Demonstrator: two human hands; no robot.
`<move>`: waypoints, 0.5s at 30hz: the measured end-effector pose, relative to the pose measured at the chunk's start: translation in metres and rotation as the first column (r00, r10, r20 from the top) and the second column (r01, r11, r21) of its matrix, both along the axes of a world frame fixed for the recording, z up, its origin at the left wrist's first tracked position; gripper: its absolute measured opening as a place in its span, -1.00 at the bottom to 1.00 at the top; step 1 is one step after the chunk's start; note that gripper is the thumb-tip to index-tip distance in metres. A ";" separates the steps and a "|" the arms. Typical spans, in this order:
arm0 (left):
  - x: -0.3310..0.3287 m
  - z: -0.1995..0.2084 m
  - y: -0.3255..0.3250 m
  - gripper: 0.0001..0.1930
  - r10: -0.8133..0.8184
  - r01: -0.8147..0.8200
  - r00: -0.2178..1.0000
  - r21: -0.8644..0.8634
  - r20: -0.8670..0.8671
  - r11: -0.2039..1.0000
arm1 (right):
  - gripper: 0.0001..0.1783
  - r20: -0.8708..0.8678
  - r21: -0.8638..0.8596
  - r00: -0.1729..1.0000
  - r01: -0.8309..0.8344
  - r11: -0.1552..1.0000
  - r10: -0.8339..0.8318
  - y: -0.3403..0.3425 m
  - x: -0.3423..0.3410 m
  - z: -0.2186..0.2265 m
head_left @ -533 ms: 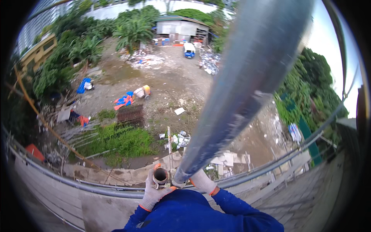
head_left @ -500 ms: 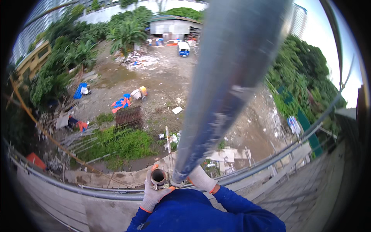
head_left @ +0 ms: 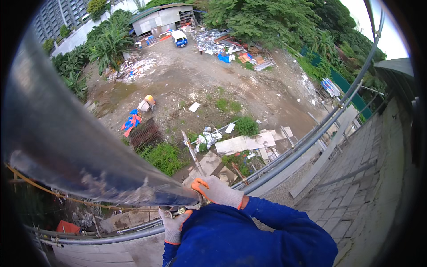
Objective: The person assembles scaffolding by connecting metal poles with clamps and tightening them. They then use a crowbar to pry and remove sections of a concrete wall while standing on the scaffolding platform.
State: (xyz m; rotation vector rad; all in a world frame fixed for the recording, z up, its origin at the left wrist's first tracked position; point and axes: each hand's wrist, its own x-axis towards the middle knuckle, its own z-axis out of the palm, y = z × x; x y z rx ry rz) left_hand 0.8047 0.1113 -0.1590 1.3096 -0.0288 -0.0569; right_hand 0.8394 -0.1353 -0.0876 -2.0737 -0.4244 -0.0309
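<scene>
A thick grey metal scaffold pipe (head_left: 84, 147) slants from the upper left down to my waist, very close and large in view. At its lower end is a metal scaffold coupler (head_left: 195, 204). My right hand (head_left: 219, 191), in a pale knit glove with orange fingertips, curls over the coupler just right of the pipe. Below the pipe's end, my left hand (head_left: 174, 226), gloved alike, is closed about the coupler's lower left part, its thumb pointing right. The pipe hides part of the left fingers and whatever stands behind them.
Horizontal scaffold rails (head_left: 284, 167) run in front of me, high above a dirt yard. A block wall (head_left: 342, 196) rises on the right. Below lie planks, pale boards (head_left: 244, 143), a cement mixer (head_left: 147, 103) and a blue-white vehicle (head_left: 179, 38).
The pipe has swung from upper right to upper left, now covering the open tube end by my left hand. My right hand has come from behind the pipe onto the coupler. The view has turned right.
</scene>
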 end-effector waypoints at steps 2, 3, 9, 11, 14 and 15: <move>-0.001 -0.009 0.001 0.03 0.003 -0.003 0.999 -0.008 -0.036 1.000 | -0.68 -0.006 -0.054 0.999 0.045 0.998 -0.046 -0.001 0.000 -0.007; -0.001 -0.013 0.001 0.02 0.018 -0.020 0.998 -0.020 -0.068 1.000 | -0.68 -0.075 -0.039 0.996 0.045 0.998 -0.048 -0.001 0.001 -0.012; 0.001 -0.033 0.007 0.11 0.095 -0.095 0.995 0.020 -0.027 0.995 | -0.59 -0.221 0.195 0.975 0.071 0.978 -0.027 0.003 0.012 -0.032; 0.001 -0.036 0.008 0.07 0.127 -0.126 0.991 0.017 -0.047 0.992 | -0.58 0.002 0.075 0.999 0.039 0.996 -0.040 0.002 0.018 -0.036; 0.000 -0.036 0.010 0.05 0.132 -0.129 0.991 0.102 -0.019 0.986 | -0.55 -0.188 0.035 0.981 0.046 0.998 -0.038 0.000 0.019 -0.036; -0.001 -0.035 0.011 0.05 0.139 -0.141 0.990 0.107 0.025 0.984 | -0.54 -0.318 0.068 0.947 0.078 0.995 -0.053 0.001 0.017 -0.035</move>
